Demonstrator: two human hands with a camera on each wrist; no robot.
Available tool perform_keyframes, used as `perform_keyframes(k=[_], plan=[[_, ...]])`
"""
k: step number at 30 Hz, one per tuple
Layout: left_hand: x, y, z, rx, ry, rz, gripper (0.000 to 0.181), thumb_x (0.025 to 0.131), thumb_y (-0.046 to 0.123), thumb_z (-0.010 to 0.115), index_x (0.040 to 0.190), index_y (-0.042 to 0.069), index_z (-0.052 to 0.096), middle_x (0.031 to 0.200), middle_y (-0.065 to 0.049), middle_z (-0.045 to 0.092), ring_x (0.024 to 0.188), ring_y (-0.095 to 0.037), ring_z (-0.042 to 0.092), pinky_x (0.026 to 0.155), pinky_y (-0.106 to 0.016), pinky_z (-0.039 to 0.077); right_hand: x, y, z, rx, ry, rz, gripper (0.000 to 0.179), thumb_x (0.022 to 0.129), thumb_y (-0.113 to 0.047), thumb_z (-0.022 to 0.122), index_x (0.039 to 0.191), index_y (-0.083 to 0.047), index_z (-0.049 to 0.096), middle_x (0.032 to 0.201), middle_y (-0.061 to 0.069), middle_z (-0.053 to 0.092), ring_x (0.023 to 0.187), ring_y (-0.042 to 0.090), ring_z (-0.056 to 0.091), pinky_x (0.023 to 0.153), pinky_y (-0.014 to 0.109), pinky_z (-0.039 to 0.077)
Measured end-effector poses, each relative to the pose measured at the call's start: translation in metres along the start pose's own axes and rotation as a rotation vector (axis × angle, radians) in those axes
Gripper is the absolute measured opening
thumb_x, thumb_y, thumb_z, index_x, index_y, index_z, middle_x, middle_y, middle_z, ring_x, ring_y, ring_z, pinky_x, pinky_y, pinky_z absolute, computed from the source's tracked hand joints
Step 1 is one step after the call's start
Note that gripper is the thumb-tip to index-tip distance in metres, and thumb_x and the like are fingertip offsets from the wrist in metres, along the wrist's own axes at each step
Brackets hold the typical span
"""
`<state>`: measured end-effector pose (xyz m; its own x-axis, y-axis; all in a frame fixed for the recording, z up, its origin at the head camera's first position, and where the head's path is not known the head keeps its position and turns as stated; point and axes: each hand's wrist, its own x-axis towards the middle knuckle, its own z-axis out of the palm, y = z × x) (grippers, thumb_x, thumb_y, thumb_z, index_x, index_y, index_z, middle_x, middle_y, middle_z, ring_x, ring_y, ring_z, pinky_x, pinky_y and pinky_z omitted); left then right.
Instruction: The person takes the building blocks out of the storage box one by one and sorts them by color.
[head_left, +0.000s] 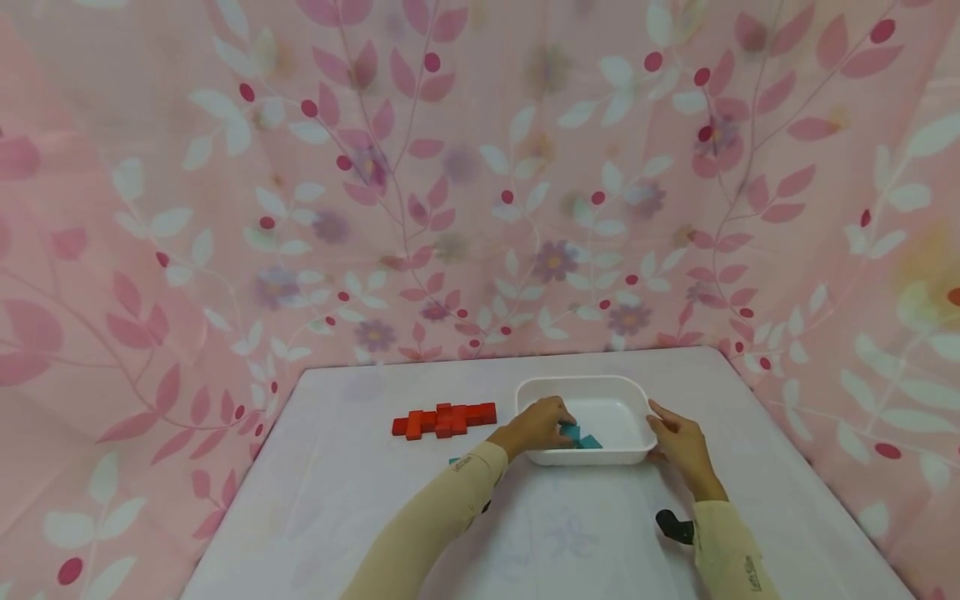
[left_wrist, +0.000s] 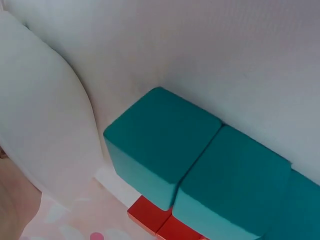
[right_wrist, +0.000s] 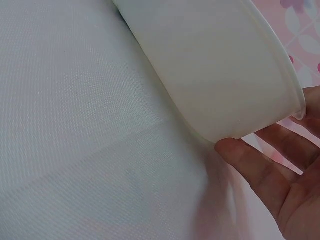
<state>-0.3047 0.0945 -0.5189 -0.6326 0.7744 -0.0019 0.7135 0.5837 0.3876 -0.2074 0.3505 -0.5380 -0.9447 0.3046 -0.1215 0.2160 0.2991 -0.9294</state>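
Observation:
A white tray (head_left: pixel 611 457) stands on the table with teal blocks (head_left: pixel 590 442) inside. My left hand (head_left: pixel 536 425) reaches over its left side and pinches a teal block (head_left: pixel 572 432) between thumb and fingers, low in the tray. At the tray's right end, my right hand (head_left: pixel 681 437) grips the wall, with fingers at the rim and near the bottom edge. The right wrist view shows the fingers (right_wrist: pixel 255 172) against the tray wall (right_wrist: pixel 215 70). In the left wrist view only a strip of the left hand (left_wrist: pixel 17 200) shows; its fingertips are hidden.
Red blocks (head_left: pixel 444 421) lie joined in a row left of the tray. A row of teal blocks (left_wrist: pixel 165 140) sits on the table below my left wrist, mostly hidden by the sleeve in the head view. Pink floral cloth (head_left: pixel 480 208) hangs around the table (head_left: pixel 585 542).

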Motion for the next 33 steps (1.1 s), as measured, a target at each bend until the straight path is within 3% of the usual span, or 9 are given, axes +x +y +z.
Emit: perform_keyframes(k=[6,11,18,22,28,33], plan=[[-0.001,-0.001,0.001,-0.049,-0.039,-0.003,0.035,0.085,0.022,0.078,0.119,0.014,0.072,0.108,0.008,0.068,0.093,-0.003,0.057,0.090,-0.017,0.046,0.000,0.000,0.002,-0.017,-0.001,-0.004,0.053,0.102,-0.034,0.051,0.150,-0.018,0.037,0.150,0.022,0.037,0.112,0.033,0.054,0.072,0.032,0.058],[-0.004,-0.001,0.002,-0.116,-0.050,0.024,0.033,0.086,0.017,0.076,0.119,0.014,0.071,0.109,0.008,0.068,0.093,-0.004,0.057,0.088,-0.015,0.047,-0.001,-0.003,0.002,-0.029,-0.001,0.000,0.051,0.103,-0.033,0.049,0.150,-0.018,0.036,0.151,0.022,0.036,0.116,0.035,0.053,0.072,0.032,0.058],[-0.006,-0.004,0.005,-0.098,0.045,0.056,0.033,0.088,0.029,0.074,0.119,0.018,0.071,0.100,0.011,0.060,0.090,-0.003,0.051,0.082,-0.013,0.045,-0.003,-0.005,0.002,-0.030,-0.003,-0.011,0.051,0.103,-0.032,0.050,0.150,-0.018,0.037,0.151,0.021,0.036,0.113,0.034,0.053,0.073,0.033,0.058],[-0.006,-0.005,0.005,-0.140,0.128,0.123,0.035,0.088,0.030,0.074,0.121,0.017,0.071,0.101,0.009,0.060,0.091,-0.001,0.052,0.081,-0.012,0.044,-0.004,-0.005,0.001,-0.034,0.003,-0.029,0.051,0.102,-0.031,0.050,0.150,-0.017,0.038,0.149,0.023,0.038,0.110,0.033,0.054,0.071,0.032,0.058],[-0.014,-0.005,-0.002,-0.288,0.224,0.212,0.036,0.084,0.019,0.078,0.117,0.007,0.072,0.101,0.000,0.061,0.093,-0.004,0.057,0.084,-0.010,0.047,-0.002,-0.004,0.001,-0.046,0.007,-0.016,0.050,0.102,-0.032,0.050,0.149,-0.017,0.039,0.148,0.023,0.040,0.110,0.033,0.054,0.069,0.029,0.058],[-0.025,-0.006,-0.013,-0.462,0.241,0.182,0.036,0.081,0.013,0.080,0.114,0.005,0.072,0.103,-0.002,0.060,0.096,-0.006,0.059,0.084,-0.015,0.050,0.000,-0.002,0.001,-0.051,0.009,0.002,0.051,0.102,-0.033,0.050,0.149,-0.018,0.038,0.148,0.024,0.039,0.109,0.033,0.055,0.069,0.030,0.058]])
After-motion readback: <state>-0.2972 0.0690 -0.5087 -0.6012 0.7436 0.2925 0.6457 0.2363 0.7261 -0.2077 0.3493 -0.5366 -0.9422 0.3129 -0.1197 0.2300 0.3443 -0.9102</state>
